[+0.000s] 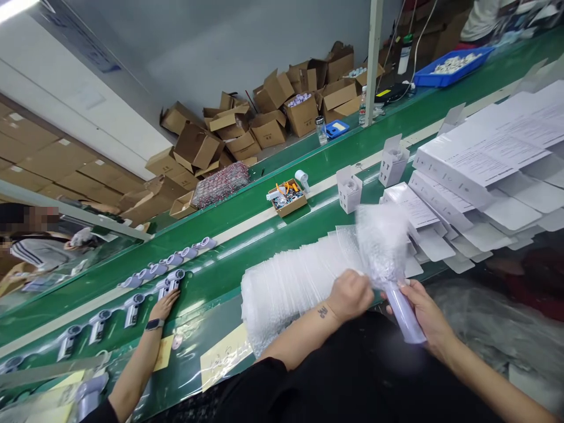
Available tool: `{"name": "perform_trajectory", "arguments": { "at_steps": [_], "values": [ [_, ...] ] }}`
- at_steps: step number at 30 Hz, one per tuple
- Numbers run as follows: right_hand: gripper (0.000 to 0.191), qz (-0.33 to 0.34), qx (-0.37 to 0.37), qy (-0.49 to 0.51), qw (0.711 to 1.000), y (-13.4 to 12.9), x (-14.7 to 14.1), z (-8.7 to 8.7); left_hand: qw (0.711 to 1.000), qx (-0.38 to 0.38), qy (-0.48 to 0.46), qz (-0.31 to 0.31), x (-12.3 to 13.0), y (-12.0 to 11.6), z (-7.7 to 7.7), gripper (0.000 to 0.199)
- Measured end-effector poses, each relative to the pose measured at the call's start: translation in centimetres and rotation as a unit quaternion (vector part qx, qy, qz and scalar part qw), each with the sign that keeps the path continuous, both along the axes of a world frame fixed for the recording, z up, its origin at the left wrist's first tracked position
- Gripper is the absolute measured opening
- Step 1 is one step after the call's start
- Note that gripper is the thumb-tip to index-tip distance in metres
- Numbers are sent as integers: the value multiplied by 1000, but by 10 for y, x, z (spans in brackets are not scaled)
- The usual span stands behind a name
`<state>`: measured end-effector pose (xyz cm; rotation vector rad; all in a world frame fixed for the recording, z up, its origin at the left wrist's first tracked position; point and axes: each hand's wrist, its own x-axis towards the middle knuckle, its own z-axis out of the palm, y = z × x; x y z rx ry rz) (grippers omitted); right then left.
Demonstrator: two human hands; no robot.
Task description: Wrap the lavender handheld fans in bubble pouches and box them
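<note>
A lavender handheld fan (406, 317) is tilted in front of my body, its upper part inside a bubble-wrap bag (382, 238). My right hand (420, 311) is wrapped round the handle just below the bag. Beside the bag's lower edge, my left hand (352, 295) is closed and seems to pinch the bag; its fingertips are partly hidden. The fan's head cannot be made out through the blurred wrap. Close to my left forearm lies a long row of stacked bubble-wrap bags (286, 282).
Flattened white printed boxes (484, 158) overlap at right; two open white boxes (349, 191) stand on the green conveyor (247, 252). At left, a co-worker's hand (167, 304) touches one of several lavender fans (134, 308). A small parts box (288, 200) sits mid-belt.
</note>
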<state>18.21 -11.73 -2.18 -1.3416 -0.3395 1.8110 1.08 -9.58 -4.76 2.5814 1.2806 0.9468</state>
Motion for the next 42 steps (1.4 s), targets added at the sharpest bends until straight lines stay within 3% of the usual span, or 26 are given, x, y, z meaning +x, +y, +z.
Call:
{"name": "perform_trajectory", "arguments": {
  "at_steps": [2, 3, 6, 8, 10, 12, 16, 19, 22, 25, 27, 29, 30, 32, 33, 34, 36, 38, 40, 42],
  "values": [
    [25, -19, -15, -38, 999, -2, 1, -7, 993, -80, 0, -89, 5, -7, 6, 15],
    [23, -13, -24, -53, 998, -3, 3, -10, 987, -133, -17, -89, 7, -9, 9, 16],
    [22, 85, -1, -127, 988, -6, 16, -12, 942, -309, -128, 24, 11, -5, 23, 22],
    [28, 187, 71, -243, 949, -7, 30, -3, 896, -400, -187, 49, 13, -1, 33, 25],
    [33, 260, 144, -368, 881, -7, 46, 15, 861, -464, -207, 24, 13, -1, 42, 28],
    [34, 320, 175, -405, 838, -7, 58, 34, 832, -513, -210, -6, 10, -4, 51, 30],
    [32, 462, 143, -256, 837, -8, 71, 58, 809, -558, -162, -86, 1, -10, 62, 29],
    [32, 465, 178, -280, 821, -5, 73, 65, 789, -588, -152, -89, -4, -10, 66, 29],
    [34, 462, 224, -318, 797, 5, 72, 73, 763, -606, -222, -38, -4, -6, 69, 33],
    [35, 423, 244, -330, 808, 18, 70, 81, 756, -591, -281, 13, -11, -1, 75, 37],
    [35, 401, 257, -316, 821, 27, 68, 83, 777, -558, -291, 14, -20, 3, 80, 38],
    [34, 401, 278, -267, 831, 35, 63, 84, 815, -494, -303, -5, -28, 9, 85, 38],
    [33, 405, 293, -230, 835, 39, 59, 84, 834, -456, -309, -16, -31, 12, 87, 50],
    [31, 420, 326, -133, 836, 45, 47, 84, 856, -411, -310, -40, -31, 17, 86, 93],
    [30, 432, 336, -79, 833, 48, 40, 83, 855, -415, -305, -58, -28, 19, 84, 103],
    [29, 441, 340, -30, 830, 50, 33, 81, 845, -435, -301, -76, -24, 20, 79, 101],
    [29, 437, 324, 44, 838, 55, 22, 70, 811, -482, -319, -91, -17, 19, 68, 73],
    [27, 361, 267, 65, 891, 60, 16, 51, 781, -497, -376, -52, -16, 16, 55, 51],
    [25, 204, 161, 28, 965, 66, 15, 23, 757, -470, -453, 26, -23, 13, 47, 43],
    [39, 33, 45, -18, 998, 72, 14, -8, 730, -423, -527, 102, -34, 12, 46, 38]
  ]
}}
